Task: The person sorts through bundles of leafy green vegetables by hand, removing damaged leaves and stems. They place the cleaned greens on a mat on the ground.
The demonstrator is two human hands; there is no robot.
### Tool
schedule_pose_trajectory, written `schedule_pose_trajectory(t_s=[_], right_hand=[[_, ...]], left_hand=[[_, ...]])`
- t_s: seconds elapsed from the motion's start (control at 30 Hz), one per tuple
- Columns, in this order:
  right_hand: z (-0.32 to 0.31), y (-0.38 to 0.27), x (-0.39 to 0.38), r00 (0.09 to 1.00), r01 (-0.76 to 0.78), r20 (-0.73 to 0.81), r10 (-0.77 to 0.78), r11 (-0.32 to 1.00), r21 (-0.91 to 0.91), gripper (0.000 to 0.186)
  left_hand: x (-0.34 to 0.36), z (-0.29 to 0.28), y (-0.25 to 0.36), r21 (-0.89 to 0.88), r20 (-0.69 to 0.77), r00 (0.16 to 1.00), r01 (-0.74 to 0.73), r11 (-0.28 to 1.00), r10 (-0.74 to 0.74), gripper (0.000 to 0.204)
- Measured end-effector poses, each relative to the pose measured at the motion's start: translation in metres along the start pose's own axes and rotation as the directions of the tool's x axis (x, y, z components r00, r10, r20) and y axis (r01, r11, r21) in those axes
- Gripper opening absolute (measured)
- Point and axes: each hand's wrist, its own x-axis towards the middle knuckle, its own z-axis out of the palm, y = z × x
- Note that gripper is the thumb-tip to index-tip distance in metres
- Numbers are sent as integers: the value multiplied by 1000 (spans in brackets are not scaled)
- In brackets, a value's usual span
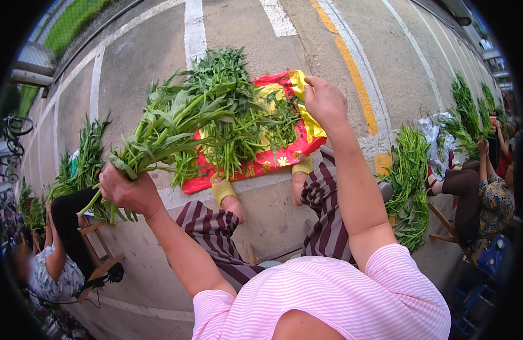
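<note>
1. My left hand (127, 190) is closed around a bunch of leafy greens (168, 127), left of the red and yellow sheet (200, 182); the bunch's leafy tops slant toward the sheet's pile.
2. My right hand (327, 105) is at the sheet's far right corner, fingers curled. Its fingertips are hidden, so I cannot tell whether they pinch the plastic or only touch it.
3. More loose greens (230, 76) are heaped on the sheet, tops spilling past its far edge.
4. I judge the bunch light to moderate in weight, its stems crisp enough to snap if bent hard, its leaves soft and easily bruised.
5. The gathered stems, where my fist sits, look the best place to hold; gripping leaves would tear them.
6. The sheet looks thin, floppy and perhaps slick, best taken by its edge.
</note>
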Motion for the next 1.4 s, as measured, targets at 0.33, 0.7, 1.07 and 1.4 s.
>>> schedule_pose_trajectory(t_s=[0.33,0.7,1.07,1.4], right_hand=[[-16,-23,-3,999,-14,35,10,995,104,24],[19,-62,-21,946,-62,211,-246,501,863,33],[14,-78,-27,826,-538,556,-90,167,826,30],[-3,-89,-36,877,-296,293,-381,52,954,15]], left_hand=[[-2,-1,-7,-41,-14,1000,7,999,-8,28],[-4,-2,5,-174,-17,1000,-23,984,21,32],[-2,-4,24,-310,-48,998,-45,950,31,31],[-17,13,12,-128,293,942,206,970,-162,26]])
